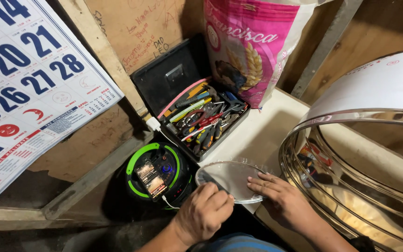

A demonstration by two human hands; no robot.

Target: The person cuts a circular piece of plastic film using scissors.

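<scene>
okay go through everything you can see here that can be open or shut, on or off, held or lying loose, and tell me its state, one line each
Toolbox: lid open, full of hand tools.
Phone: screen lit, cable plugged in, lying on the round speaker.
Round speaker: blue light on.
Round metal disc: flat on the bench, pressed by both hands.
Left hand: closed in a fist at the disc's edge.
Right hand: fingers flat on the disc.
Pink sack: upright against the wall.

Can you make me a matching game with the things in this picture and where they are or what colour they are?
Things:
1. Round metal disc
2. Toolbox
3. Speaker
4. Sack

Clues:
A. Pink and white, leaning on the wall
B. Under both hands
C. Black with green rings, a phone on top
D. Open and full of tools

Pairs: 1-B, 2-D, 3-C, 4-A. The left hand and right hand both rest on the disc.
</scene>
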